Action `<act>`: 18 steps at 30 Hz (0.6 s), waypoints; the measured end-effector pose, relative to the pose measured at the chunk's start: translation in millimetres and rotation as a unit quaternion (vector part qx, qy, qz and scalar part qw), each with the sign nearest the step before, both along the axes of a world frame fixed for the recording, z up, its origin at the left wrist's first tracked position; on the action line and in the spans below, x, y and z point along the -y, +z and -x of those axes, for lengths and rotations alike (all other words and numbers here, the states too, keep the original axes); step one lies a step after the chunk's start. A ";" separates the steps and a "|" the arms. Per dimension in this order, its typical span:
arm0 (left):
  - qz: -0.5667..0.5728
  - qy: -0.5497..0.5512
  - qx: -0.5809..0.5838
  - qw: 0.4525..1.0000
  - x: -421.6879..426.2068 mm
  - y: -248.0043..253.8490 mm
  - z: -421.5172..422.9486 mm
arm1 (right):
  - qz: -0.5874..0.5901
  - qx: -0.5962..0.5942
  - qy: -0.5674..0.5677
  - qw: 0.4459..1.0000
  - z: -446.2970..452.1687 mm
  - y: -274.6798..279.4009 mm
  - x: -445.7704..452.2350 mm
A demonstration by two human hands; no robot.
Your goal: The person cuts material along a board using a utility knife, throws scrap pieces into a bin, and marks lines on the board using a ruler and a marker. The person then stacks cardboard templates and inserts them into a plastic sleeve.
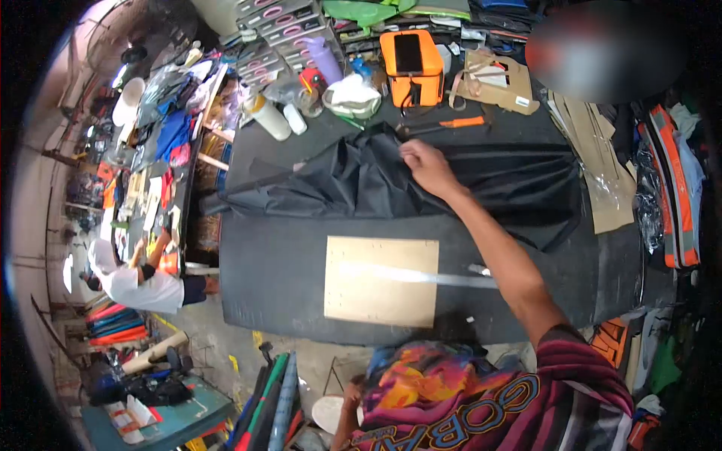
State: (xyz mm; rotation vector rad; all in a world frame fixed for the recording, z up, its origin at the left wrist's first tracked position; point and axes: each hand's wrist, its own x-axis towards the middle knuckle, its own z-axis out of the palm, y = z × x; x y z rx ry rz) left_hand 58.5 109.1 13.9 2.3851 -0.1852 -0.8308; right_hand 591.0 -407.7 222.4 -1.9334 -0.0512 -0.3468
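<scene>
A long, wrinkled black fabric (361,177) lies bunched across the far half of the dark table. My right hand (427,167) reaches out over it with the fingers curled closed on a fold near its middle. Closer to me, a flat tan cardboard rectangle (381,282) with small marks along its edges rests on the tabletop. Low beside my body, off the table's near edge, is my left hand (353,391); it is small in view and its fingers cannot be made out.
Behind the fabric stand an orange case (429,84) with a phone, an orange-handled tool (460,122), a white bottle (268,118) and a purple bottle (323,62). Brown paper pieces (605,184) hang at the right. A person in white (147,286) works at the left.
</scene>
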 end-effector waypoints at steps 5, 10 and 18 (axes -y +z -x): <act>0.123 0.426 -0.216 0.870 14.4 12.0 -0.4 | 0.032 -0.027 -0.002 0.999 -146.7 -64.1 -33.6; 0.086 0.574 -0.302 0.757 39.3 35.8 12.8 | 0.113 -0.098 -0.073 0.986 -227.4 -135.1 -10.4; 0.013 0.414 -0.357 0.837 31.8 36.4 -6.1 | 0.325 0.036 -0.043 0.944 -256.3 -188.9 62.5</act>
